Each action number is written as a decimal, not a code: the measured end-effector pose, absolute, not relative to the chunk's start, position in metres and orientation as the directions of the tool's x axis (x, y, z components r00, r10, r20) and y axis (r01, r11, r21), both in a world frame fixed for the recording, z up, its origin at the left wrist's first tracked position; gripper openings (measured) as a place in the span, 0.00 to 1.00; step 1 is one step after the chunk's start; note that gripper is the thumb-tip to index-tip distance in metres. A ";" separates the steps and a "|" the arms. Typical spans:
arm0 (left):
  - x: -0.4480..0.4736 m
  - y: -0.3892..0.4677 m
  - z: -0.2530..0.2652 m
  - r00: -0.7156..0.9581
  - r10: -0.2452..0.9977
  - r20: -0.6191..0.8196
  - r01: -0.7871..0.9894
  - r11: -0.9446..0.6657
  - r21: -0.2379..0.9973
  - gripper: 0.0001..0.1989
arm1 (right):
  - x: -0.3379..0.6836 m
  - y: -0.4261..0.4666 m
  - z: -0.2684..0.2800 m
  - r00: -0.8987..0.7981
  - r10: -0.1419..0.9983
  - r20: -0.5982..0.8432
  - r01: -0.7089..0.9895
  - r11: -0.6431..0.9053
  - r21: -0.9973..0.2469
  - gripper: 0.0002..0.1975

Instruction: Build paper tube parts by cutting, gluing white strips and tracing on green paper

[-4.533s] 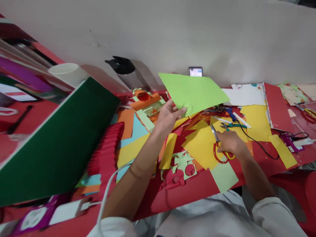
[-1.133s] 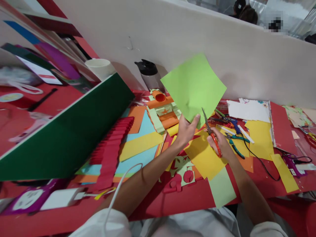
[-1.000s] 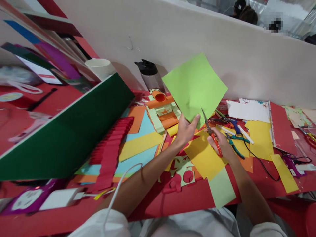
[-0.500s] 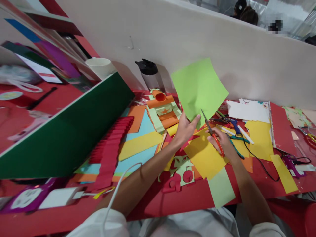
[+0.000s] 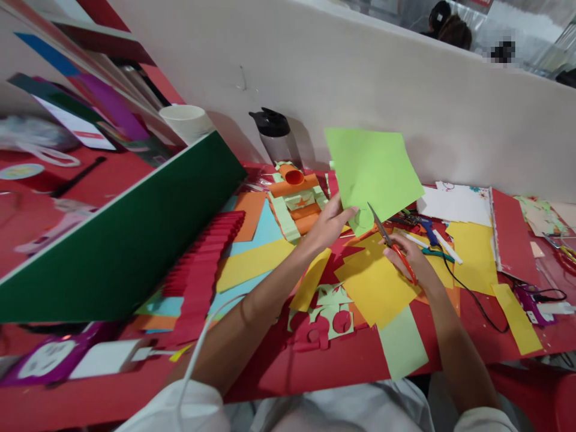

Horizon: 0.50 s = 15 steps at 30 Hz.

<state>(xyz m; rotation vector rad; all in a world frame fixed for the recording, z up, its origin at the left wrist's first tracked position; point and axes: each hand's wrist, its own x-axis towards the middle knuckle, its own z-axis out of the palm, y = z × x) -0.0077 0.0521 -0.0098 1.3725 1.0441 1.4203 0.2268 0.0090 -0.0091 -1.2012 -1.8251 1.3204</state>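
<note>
My left hand (image 5: pixel 332 222) pinches a light green sheet of paper (image 5: pixel 373 171) by its lower left corner and holds it up off the table. A drawn curve shows faintly on the sheet near my thumb. In my right hand (image 5: pixel 407 258) is a pair of red-handled scissors (image 5: pixel 402 262), their blades pointing up and left at the sheet's lower edge. Whether the blades touch the paper I cannot tell. Beneath my hands lie yellow sheets (image 5: pixel 375 282) and a pale green piece (image 5: pixel 402 345). Left of the sheet stands an orange and pale green paper model (image 5: pixel 299 198).
A dark green board (image 5: pixel 135 234) stands at the left, beside pleated red paper (image 5: pixel 202 270). A bottle (image 5: pixel 279 138) is by the white partition (image 5: pixel 315 72). Pliers (image 5: pixel 438 255), a glue gun (image 5: pixel 427 231) and a cable lie at right. Red cut-outs (image 5: pixel 315 336) lie in front.
The green sheet has turned clockwise and shifted slightly right and down with my left hand. The scissors and my right hand have moved a little right.
</note>
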 end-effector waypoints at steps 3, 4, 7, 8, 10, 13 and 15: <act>-0.014 0.054 -0.006 0.084 0.960 0.266 -0.013 -0.266 0.964 0.24 | 0.228 0.009 -0.008 -0.427 0.903 -0.053 0.329 0.100 -0.939 0.19; -0.016 0.054 -0.005 0.106 0.959 0.264 0.001 -0.266 0.964 0.24 | 0.229 0.009 -0.008 -0.430 0.902 -0.050 0.333 0.107 -0.937 0.19; -0.018 0.055 -0.004 0.123 0.957 0.264 0.032 -0.269 0.963 0.20 | 0.232 0.010 -0.008 -0.447 0.895 -0.008 0.350 0.167 -0.922 0.19; -0.019 0.055 -0.005 0.126 0.959 0.254 0.034 -0.260 0.965 0.19 | 0.233 0.011 -0.009 -0.454 0.891 0.005 0.352 0.185 -0.917 0.19; -0.019 0.055 -0.007 0.142 0.966 0.215 0.031 -0.221 0.975 0.18 | 0.235 0.011 -0.010 -0.471 0.882 0.009 0.350 0.197 -0.916 0.20; -0.019 0.055 -0.009 0.180 0.969 0.172 0.027 -0.180 0.983 0.18 | 0.238 0.012 -0.012 -0.495 0.868 -0.026 0.346 0.170 -0.923 0.24; -0.019 0.055 -0.009 0.199 0.965 0.172 0.031 -0.182 0.983 0.17 | 0.240 0.013 -0.013 -0.505 0.862 -0.040 0.349 0.161 -0.923 0.27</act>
